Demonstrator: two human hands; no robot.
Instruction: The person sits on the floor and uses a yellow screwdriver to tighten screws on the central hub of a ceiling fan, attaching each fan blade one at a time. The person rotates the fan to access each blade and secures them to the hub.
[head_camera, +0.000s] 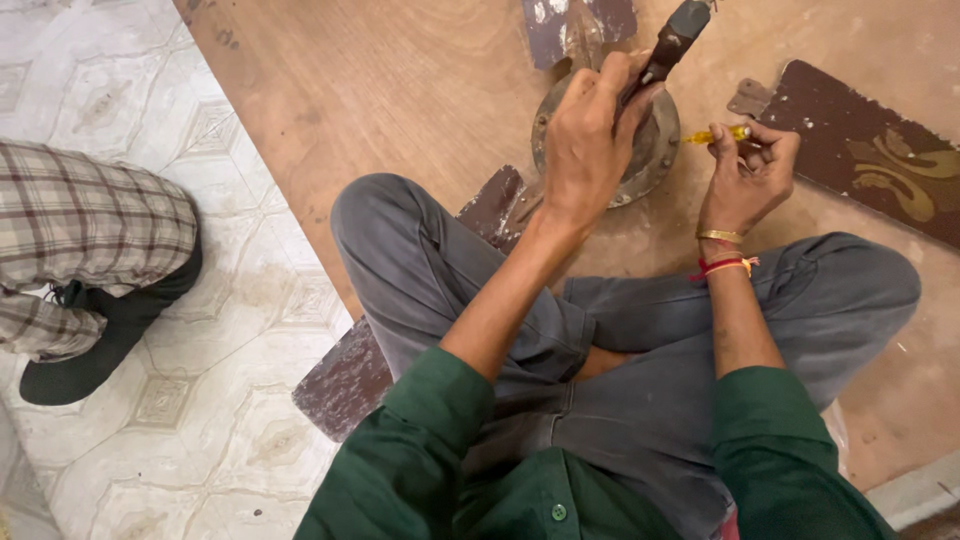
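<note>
Working a ceiling-fan hub cross-legged on a plywood board.
Nearest, the right hand (748, 172) pinches a small yellow-handled tool (716, 134); further, the left hand (590, 130) grips a dark hammer (668, 45) over the round fan motor (655, 150). Seemingly mid-dismantling; the next stroke needs steady aim.

A big brown plywood sheet (400, 90) is lying over the pale patterned tile floor (200, 400), carrying a round rusty metal housing (655, 150) and worn maroon fan blades (880, 150) scattered around it.
</note>
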